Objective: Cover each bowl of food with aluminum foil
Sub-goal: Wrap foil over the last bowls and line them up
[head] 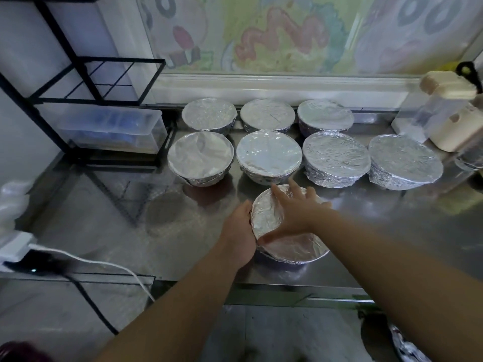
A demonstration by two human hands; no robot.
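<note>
Foil goes on the last bowl. At a stainless-steel worktop (392, 231), a person wraps what we take to be the final bowl (295, 253) of the batch. The right hand (296, 214) lies spread on the aluminum foil (266, 215) stretched over the bowl's mouth, fingers straight and fanned toward the far rim. The left hand (241, 228) is curled round the bowl's left wall, pressed against the foil skirt; its fingertips are out of our sight. The bowl sits under and between both hands, close to the worktop's front edge.

Beyond the fingertips stand seven other bowls (269, 152) in two rows, each already capped in foil. Three are in the far row and four in the nearer one, the closest just past the right hand's fingers. Well to the left of the left hand we see a black wire rack (86, 74) holding a clear plastic box (112, 129). A white cable (104, 265) trails beside the left forearm.

We judge the step in hand to be smoothing and crimping this foil. No uncovered bowl is in view, so the task looks nearly done. As we read it, the next move calls for working round the rim to tuck any loose skirt. The pressure should be light, so the thin sheet does not tear.
</note>
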